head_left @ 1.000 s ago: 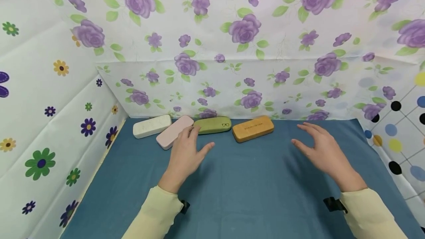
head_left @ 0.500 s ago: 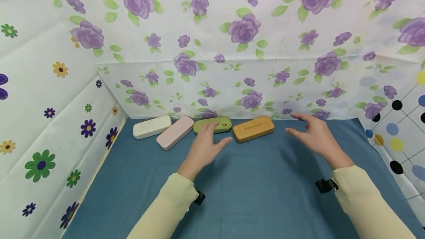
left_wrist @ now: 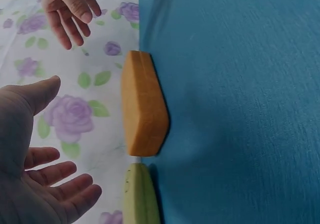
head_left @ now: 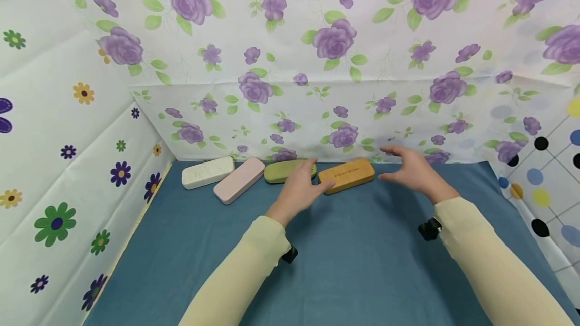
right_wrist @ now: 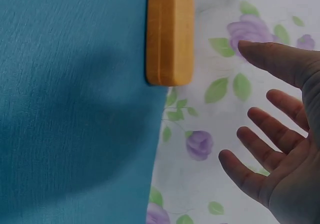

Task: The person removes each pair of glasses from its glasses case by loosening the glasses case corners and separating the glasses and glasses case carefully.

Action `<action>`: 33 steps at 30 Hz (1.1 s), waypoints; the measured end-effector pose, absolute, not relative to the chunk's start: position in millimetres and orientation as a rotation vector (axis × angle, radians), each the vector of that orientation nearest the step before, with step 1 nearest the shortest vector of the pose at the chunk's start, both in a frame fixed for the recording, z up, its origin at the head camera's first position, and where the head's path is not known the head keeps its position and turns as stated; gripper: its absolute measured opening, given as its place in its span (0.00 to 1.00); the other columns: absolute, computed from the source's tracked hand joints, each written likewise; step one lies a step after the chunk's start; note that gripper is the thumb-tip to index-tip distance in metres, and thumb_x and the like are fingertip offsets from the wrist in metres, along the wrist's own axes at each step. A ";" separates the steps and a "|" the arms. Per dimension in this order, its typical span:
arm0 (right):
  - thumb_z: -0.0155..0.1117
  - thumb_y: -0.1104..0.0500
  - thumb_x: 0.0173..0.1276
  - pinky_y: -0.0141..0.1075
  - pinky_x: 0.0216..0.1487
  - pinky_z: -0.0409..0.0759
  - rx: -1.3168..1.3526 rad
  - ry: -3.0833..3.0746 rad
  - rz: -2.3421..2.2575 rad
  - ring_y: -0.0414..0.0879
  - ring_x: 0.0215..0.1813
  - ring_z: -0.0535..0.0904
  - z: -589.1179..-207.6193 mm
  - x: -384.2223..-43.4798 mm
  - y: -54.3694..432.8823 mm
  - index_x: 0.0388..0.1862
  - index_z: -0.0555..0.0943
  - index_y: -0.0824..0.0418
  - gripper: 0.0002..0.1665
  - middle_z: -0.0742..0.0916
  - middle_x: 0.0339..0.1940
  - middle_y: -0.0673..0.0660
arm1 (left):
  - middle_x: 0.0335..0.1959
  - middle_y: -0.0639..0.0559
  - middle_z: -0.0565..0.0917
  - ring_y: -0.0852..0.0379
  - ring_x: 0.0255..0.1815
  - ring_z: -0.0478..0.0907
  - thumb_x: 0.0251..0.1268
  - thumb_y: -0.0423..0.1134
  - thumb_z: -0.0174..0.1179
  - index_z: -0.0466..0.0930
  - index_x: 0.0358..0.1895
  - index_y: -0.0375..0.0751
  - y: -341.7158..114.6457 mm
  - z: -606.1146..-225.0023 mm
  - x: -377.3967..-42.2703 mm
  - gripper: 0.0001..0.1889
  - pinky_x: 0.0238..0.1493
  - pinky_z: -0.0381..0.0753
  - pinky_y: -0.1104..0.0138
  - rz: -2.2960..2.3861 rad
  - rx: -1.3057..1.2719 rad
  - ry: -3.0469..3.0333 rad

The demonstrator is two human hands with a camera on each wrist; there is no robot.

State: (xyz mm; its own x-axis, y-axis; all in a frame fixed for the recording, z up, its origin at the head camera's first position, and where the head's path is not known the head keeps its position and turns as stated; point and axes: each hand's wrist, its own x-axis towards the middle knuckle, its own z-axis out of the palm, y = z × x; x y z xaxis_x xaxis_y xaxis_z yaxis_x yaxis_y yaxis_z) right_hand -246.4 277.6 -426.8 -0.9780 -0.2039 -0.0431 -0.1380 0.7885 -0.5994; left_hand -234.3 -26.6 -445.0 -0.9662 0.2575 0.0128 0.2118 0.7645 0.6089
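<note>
An orange-brown glasses case lies at the back of the blue cloth, between the two hands. My left hand hovers at its left end with thumb and fingers spread, partly covering a green glasses case in the head view. Off the case's right end, my right hand is held with thumb and fingers apart. Both wrist views show the orange-brown case apart from the fingers, and neither hand holds anything. Part of the green case also shows in the left wrist view.
Left of the green case lie a pink glasses case and a white glasses case. A blue cloth covers the table. Behind it rises a floral sheet, with patterned sheets at both sides.
My left hand has moved right, from the pink and green cases to the orange-brown case's left end. My right hand has come left toward its other end. The cases have stayed put.
</note>
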 end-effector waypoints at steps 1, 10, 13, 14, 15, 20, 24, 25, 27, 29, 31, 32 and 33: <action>0.72 0.44 0.54 0.60 0.59 0.68 -0.278 2.869 -0.943 0.60 0.70 0.61 -428.1 -248.8 276.8 0.71 0.62 0.48 0.47 0.68 0.70 0.58 | 0.71 0.52 0.61 0.50 0.71 0.60 0.48 0.78 0.48 0.55 0.72 0.53 -25.3 -447.0 -236.5 0.50 0.64 0.67 0.51 0.978 0.384 2.882; 0.73 0.54 0.54 0.59 0.59 0.69 -0.276 2.828 -0.911 0.62 0.70 0.60 -444.8 -266.3 273.7 0.71 0.62 0.55 0.47 0.67 0.71 0.60 | 0.70 0.49 0.64 0.49 0.69 0.63 0.56 0.65 0.58 0.57 0.72 0.48 -14.1 -465.1 -251.0 0.43 0.62 0.70 0.52 0.935 0.393 2.834; 0.73 0.55 0.54 0.59 0.58 0.69 -0.280 2.828 -0.884 0.63 0.70 0.60 -450.5 -270.7 272.9 0.71 0.61 0.56 0.47 0.66 0.71 0.61 | 0.68 0.48 0.66 0.49 0.66 0.66 0.56 0.62 0.60 0.58 0.71 0.46 -11.1 -468.1 -254.2 0.43 0.59 0.72 0.53 0.946 0.404 2.823; 0.73 0.56 0.54 0.59 0.57 0.70 -0.283 2.830 -0.877 0.64 0.69 0.61 -452.2 -271.9 272.3 0.71 0.61 0.56 0.47 0.66 0.71 0.61 | 0.68 0.48 0.66 0.49 0.66 0.67 0.56 0.62 0.61 0.58 0.71 0.46 -10.4 -468.9 -254.9 0.43 0.59 0.73 0.53 0.948 0.401 2.820; 0.73 0.56 0.54 0.59 0.56 0.71 -0.286 2.835 -0.871 0.64 0.69 0.61 -453.8 -273.0 271.6 0.71 0.62 0.56 0.47 0.66 0.71 0.61 | 0.67 0.48 0.67 0.49 0.65 0.68 0.56 0.61 0.61 0.58 0.71 0.46 -9.6 -469.9 -255.4 0.43 0.59 0.73 0.53 0.954 0.396 2.816; 0.74 0.54 0.53 0.58 0.55 0.72 -0.292 2.828 -0.849 0.64 0.68 0.62 -460.6 -277.6 265.8 0.72 0.61 0.56 0.49 0.66 0.71 0.62 | 0.65 0.49 0.69 0.50 0.62 0.70 0.55 0.61 0.62 0.60 0.70 0.47 -6.1 -476.6 -256.8 0.42 0.57 0.74 0.55 0.939 0.376 2.825; 0.74 0.52 0.53 0.58 0.55 0.72 -0.283 2.799 -0.848 0.64 0.69 0.61 -461.1 -278.7 260.5 0.73 0.59 0.55 0.51 0.64 0.72 0.63 | 0.66 0.50 0.69 0.50 0.64 0.69 0.54 0.61 0.63 0.61 0.70 0.47 -2.7 -479.9 -257.1 0.42 0.59 0.73 0.54 0.912 0.367 2.837; 0.75 0.52 0.52 0.58 0.55 0.72 -0.281 2.796 -0.846 0.64 0.69 0.61 -461.3 -279.3 259.5 0.73 0.58 0.55 0.52 0.63 0.72 0.63 | 0.66 0.50 0.69 0.50 0.65 0.68 0.54 0.61 0.63 0.61 0.70 0.47 -2.1 -480.3 -257.2 0.42 0.60 0.72 0.54 0.899 0.367 2.843; 0.75 0.52 0.52 0.59 0.55 0.72 -0.280 2.794 -0.832 0.64 0.69 0.61 -462.3 -280.7 258.0 0.73 0.58 0.54 0.52 0.63 0.73 0.63 | 0.67 0.50 0.69 0.50 0.67 0.66 0.54 0.61 0.63 0.61 0.70 0.48 -1.1 -480.8 -257.3 0.41 0.61 0.71 0.54 0.884 0.359 2.847; 0.75 0.52 0.51 0.59 0.56 0.71 -0.283 2.799 -0.815 0.65 0.69 0.61 -464.5 -283.3 256.4 0.73 0.58 0.54 0.53 0.63 0.73 0.63 | 0.66 0.50 0.69 0.50 0.67 0.66 0.54 0.62 0.63 0.61 0.69 0.48 -0.8 -481.4 -257.5 0.41 0.62 0.71 0.54 0.870 0.353 2.854; 0.76 0.51 0.50 0.59 0.57 0.70 -0.281 2.802 -0.806 0.65 0.69 0.61 -467.1 -286.1 255.0 0.73 0.58 0.54 0.54 0.63 0.73 0.63 | 0.66 0.50 0.69 0.50 0.66 0.67 0.54 0.62 0.63 0.62 0.69 0.48 -0.1 -482.7 -258.1 0.41 0.61 0.71 0.54 0.851 0.347 2.866; 0.76 0.51 0.50 0.60 0.57 0.70 -0.281 2.805 -0.799 0.65 0.69 0.61 -468.5 -287.3 254.5 0.73 0.58 0.54 0.54 0.63 0.73 0.63 | 0.66 0.49 0.69 0.50 0.65 0.68 0.54 0.62 0.63 0.62 0.69 0.48 0.7 -483.5 -258.3 0.41 0.61 0.71 0.55 0.843 0.342 2.869; 0.76 0.51 0.49 0.60 0.57 0.70 -0.284 2.808 -0.793 0.64 0.69 0.62 -469.5 -288.4 253.8 0.73 0.59 0.53 0.54 0.63 0.73 0.63 | 0.66 0.49 0.69 0.51 0.64 0.68 0.54 0.62 0.63 0.62 0.69 0.48 1.5 -484.4 -258.7 0.41 0.60 0.72 0.55 0.833 0.337 2.874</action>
State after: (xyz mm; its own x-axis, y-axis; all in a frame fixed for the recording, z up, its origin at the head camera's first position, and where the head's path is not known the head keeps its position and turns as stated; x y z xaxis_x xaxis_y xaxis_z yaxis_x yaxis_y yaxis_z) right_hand -288.4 253.8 -469.5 -0.9595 -0.2398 -0.1479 -0.1270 0.8368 -0.5326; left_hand -258.7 1.5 -484.4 -0.9666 0.2486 -0.0621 0.1768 0.8226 0.5404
